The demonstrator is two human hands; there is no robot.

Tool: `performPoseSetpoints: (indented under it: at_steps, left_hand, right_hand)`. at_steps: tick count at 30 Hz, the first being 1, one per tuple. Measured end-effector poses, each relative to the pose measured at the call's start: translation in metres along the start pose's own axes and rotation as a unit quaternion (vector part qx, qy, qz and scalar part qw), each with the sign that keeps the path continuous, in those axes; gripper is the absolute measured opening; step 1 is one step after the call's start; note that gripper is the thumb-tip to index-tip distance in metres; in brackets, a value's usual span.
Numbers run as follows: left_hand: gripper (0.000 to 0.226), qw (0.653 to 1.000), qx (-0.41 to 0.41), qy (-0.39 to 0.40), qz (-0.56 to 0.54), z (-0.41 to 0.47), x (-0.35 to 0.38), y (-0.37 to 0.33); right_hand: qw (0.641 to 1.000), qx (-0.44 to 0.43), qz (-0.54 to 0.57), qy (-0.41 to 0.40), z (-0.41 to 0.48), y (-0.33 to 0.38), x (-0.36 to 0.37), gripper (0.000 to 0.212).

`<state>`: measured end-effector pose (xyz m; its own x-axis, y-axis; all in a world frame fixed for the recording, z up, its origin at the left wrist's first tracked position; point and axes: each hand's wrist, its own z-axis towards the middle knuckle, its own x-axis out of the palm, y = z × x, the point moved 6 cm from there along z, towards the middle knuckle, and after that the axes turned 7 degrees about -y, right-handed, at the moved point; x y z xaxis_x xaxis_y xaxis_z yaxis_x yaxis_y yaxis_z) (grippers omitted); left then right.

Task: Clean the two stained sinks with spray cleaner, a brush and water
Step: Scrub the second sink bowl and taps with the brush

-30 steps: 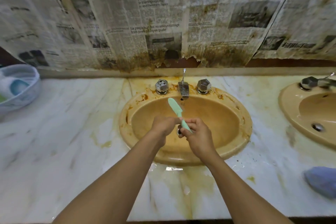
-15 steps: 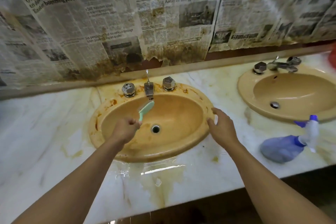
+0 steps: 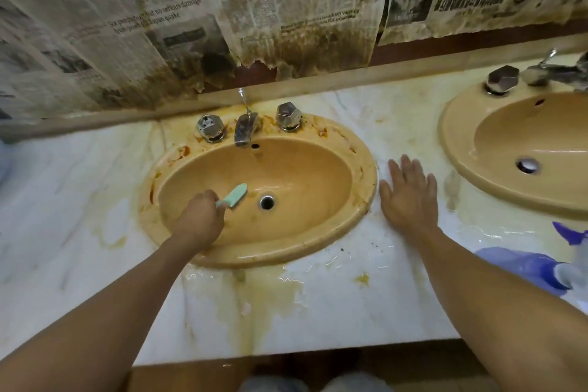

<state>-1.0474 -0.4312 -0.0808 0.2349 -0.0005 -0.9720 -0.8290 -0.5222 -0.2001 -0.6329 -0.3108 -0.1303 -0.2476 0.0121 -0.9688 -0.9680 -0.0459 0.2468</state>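
**Scrub time, and that grip looks about right**

The left hand (image 3: pixel 199 219) is curled round the handle of the mint-green brush (image 3: pixel 234 197), whose head sits low in the stained left sink (image 3: pixel 366 169), just left of the drain (image 3: pixel 266 202). The right hand (image 3: pixel 409 197) lies flat, fingers spread, on the marble countertop (image 3: pixel 79 200) between the two basins. I'd guess the brush is light, stiff plastic and probably slick when wet, so holding well back on the handle makes sense. The blue spray bottle (image 3: pixel 521 266) lies near the countertop's front right edge.
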Motion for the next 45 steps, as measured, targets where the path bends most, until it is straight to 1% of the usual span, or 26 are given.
performPoseSetpoints:
  at_steps: [2,5,8,10,11,12,14,15,16,17,19,20,22,25,27,28,31,32,33,37,38,39,41,42,44,45]
  left_hand:
    - [0.018,0.996,0.011,0.037,0.084,0.007,0.006,0.01]
    - [0.024,0.974,0.061,0.097,0.194,0.02,0.012,0.024]
    - [0.031,0.964,0.1,0.1,0.225,0.037,0.017,0.033]
    - [0.033,0.959,0.117,0.098,0.239,0.047,0.02,0.03]
    - [0.035,0.952,0.139,0.107,0.251,0.05,0.024,0.025]
    - [0.035,0.941,0.172,0.118,0.268,0.05,0.027,0.017]
    - [0.032,0.907,0.255,0.145,0.303,0.042,0.035,0.004]
    - [0.035,0.892,0.281,0.158,0.317,0.037,0.038,0.003]
    - [0.04,0.884,0.285,0.171,0.328,0.035,0.041,0.007]
    - [0.046,0.886,0.27,0.183,0.33,0.036,0.042,0.014]
    - [0.055,0.899,0.246,0.193,0.308,0.046,0.044,0.026]
    - [0.055,0.902,0.244,0.196,0.299,0.054,0.044,0.027]
    - [0.043,0.9,0.239,0.19,0.311,0.072,0.041,0.025]
    - [0.032,0.906,0.228,0.122,0.334,0.102,0.035,0.013]
    - [0.031,0.908,0.23,0.114,0.331,0.11,0.044,-0.001]
    - [0.03,0.902,0.245,0.131,0.332,0.107,0.053,-0.01]
    - [0.029,0.856,0.323,0.191,0.356,0.086,0.077,-0.02]
    - [0.029,0.849,0.329,0.196,0.364,0.083,0.077,-0.019]
    - [0.029,0.848,0.324,0.193,0.372,0.085,0.074,-0.017]
    - [0.029,0.873,0.258,0.12,0.395,0.1,0.062,-0.018]
    - [0.029,0.875,0.265,0.122,0.387,0.097,0.065,-0.018]
    - [0.03,0.872,0.285,0.14,0.373,0.091,0.07,-0.017]
    - [0.033,0.853,0.321,0.179,0.369,0.08,0.075,-0.008]
    - [0.034,0.854,0.318,0.167,0.376,0.083,0.072,-0.002]
    - [0.036,0.886,0.266,0.084,0.371,0.099,0.05,0.004]
    - [0.037,0.896,0.245,0.041,0.367,0.103,0.039,0.005]
  right_hand:
    - [0.999,-0.009,-0.012,-0.028,-0.002,-0.001,0.003,0.062]
    - [0.998,-0.009,-0.007,-0.054,-0.003,0.0,0.006,0.066]
    - [0.997,-0.008,-0.015,-0.076,-0.001,0.002,0.005,0.066]
    - [0.996,-0.007,-0.024,-0.082,0.0,0.003,0.005,0.066]
    - [0.996,-0.008,-0.027,-0.083,-0.001,0.003,0.006,0.066]
    - [0.996,-0.009,-0.028,-0.086,-0.001,0.003,0.006,0.066]
    - [0.995,-0.011,-0.028,-0.091,-0.001,0.003,0.006,0.066]
    - [0.995,-0.012,-0.026,-0.093,0.0,0.003,0.006,0.065]
    - [0.995,-0.011,-0.025,-0.097,0.001,0.003,0.005,0.065]
    - [0.995,-0.01,-0.025,-0.101,0.001,0.003,0.005,0.065]
    - [0.994,-0.012,-0.027,-0.107,0.001,0.004,0.004,0.064]
    - [0.994,-0.013,-0.027,-0.109,0.001,0.003,0.004,0.064]
    - [0.993,-0.013,-0.026,-0.11,0.001,0.002,0.004,0.064]
    - [0.993,-0.013,-0.028,-0.112,0.002,0.001,0.005,0.064]
    - [0.993,-0.013,-0.028,-0.115,0.003,0.0,0.005,0.064]
    - [0.993,-0.013,-0.026,-0.117,0.003,0.0,0.005,0.064]
    - [0.992,-0.015,-0.025,-0.12,0.003,0.0,0.005,0.064]
    - [0.992,-0.015,-0.025,-0.121,0.003,0.0,0.004,0.063]
    - [0.992,-0.015,-0.023,-0.122,0.003,0.001,0.003,0.063]
    - [0.992,-0.013,-0.024,-0.122,0.003,0.0,0.003,0.063]
    - [0.992,-0.013,-0.025,-0.124,0.003,0.0,0.003,0.063]
    - [0.992,-0.014,-0.026,-0.126,0.002,0.0,0.003,0.063]
    - [0.991,-0.014,-0.028,-0.127,0.003,0.001,0.002,0.063]
    - [0.992,-0.014,-0.028,-0.126,0.003,0.001,0.002,0.063]
    - [0.992,-0.013,-0.026,-0.123,0.004,0.001,0.001,0.063]
    - [0.992,-0.012,-0.025,-0.122,0.003,0.001,0.001,0.063]
